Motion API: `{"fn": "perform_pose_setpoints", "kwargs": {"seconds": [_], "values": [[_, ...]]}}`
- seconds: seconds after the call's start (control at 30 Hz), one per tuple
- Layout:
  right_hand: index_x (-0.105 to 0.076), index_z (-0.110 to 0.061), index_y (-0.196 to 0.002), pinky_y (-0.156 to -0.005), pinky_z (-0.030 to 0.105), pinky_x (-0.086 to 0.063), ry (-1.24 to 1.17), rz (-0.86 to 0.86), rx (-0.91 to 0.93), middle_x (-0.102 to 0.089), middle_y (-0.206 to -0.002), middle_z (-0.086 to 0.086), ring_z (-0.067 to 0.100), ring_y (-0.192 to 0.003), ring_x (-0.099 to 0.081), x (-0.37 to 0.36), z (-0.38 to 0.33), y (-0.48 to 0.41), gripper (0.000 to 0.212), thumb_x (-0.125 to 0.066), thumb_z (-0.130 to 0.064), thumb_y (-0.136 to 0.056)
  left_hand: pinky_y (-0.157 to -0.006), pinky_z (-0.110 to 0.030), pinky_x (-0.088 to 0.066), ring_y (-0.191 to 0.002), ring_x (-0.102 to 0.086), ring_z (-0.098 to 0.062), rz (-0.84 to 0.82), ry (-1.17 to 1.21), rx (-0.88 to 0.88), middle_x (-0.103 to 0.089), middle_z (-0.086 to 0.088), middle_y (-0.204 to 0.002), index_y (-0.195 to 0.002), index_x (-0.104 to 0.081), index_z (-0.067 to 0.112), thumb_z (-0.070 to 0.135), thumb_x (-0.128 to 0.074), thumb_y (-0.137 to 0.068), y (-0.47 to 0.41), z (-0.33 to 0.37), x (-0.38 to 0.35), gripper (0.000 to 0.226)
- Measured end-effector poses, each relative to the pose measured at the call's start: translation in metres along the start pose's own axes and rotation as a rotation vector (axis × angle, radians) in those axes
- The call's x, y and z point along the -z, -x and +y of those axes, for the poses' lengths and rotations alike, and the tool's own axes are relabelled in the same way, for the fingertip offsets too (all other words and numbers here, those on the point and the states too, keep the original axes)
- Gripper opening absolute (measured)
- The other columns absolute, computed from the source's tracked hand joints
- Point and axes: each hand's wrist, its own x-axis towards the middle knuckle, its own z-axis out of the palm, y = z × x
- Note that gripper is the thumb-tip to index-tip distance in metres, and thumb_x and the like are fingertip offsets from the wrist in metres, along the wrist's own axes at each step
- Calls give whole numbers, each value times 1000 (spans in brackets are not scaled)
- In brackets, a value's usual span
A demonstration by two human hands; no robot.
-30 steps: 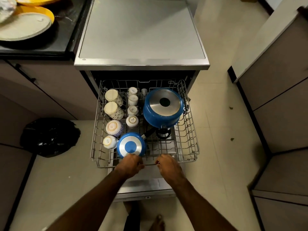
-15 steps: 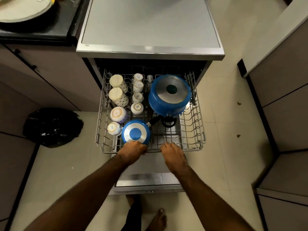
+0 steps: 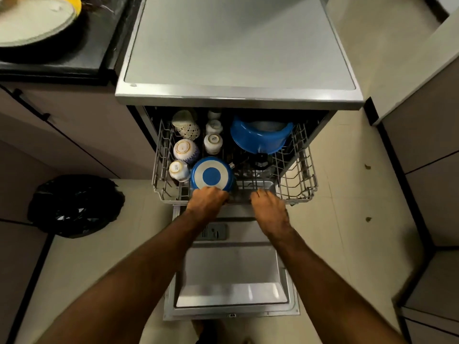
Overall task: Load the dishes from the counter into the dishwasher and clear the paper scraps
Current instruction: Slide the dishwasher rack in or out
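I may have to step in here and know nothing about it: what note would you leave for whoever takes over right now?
Hands: left hand and right hand both grip the front rail of the rack, which sits partly inside the dishwasher.
Done: big blue pot, small blue pan and cups are loaded in the rack.
Left: plates on the counter, small scraps on the floor, and the door is open.

A single wide-angle view from the person's head looks steeply down and forward, close over the dishwasher, its half-out rack mid-frame, open door below, worktop corner top left.
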Motion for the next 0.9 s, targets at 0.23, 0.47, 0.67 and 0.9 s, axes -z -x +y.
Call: {"fn": "perform_pose_setpoints", "kwargs": {"seconds": [0.23,0.47,0.67,0.9], "values": [[-53,-15,-140,-92,42,-53,9,-40,-54,-59,-134,9,28,-120,-60,13,11,-63,38,-54,-14,-102,-87,-46,-53,-106,-66,-26,20,-68,-16,-69,-2,-118,-125,-66,33,36,-52,-105,-58,-23,18,25],[-65,-13,-126,-81,41,-60,55,60,-90,-70,-121,10,32,-105,-70,32,4,-125,31,-52,-8,-99,-86,-42,-57,-105,-68,-27,162,-60,48,-71,-4,-117,-126,-68,32,41,-51,-104,-108,-56,41,29],[-64,-15,-128,-82,39,-57,36,75,-109,-69,-123,9,31,-107,-69,42,7,-162,28,-51,-14,-103,-91,-46,-57,-106,-68,-28,157,42,52,-71,-4,-118,-126,-68,31,43,-49,-105,-142,-76,55,31],[-59,-15,-134,-75,41,-60,24,143,-47,-70,-115,12,33,-97,-72,48,16,-190,36,-61,-10,-99,-96,-43,-51,-112,-66,-31,179,48,52,-71,-5,-121,-126,-69,30,42,-52,-103,-174,-92,65,30]]}}
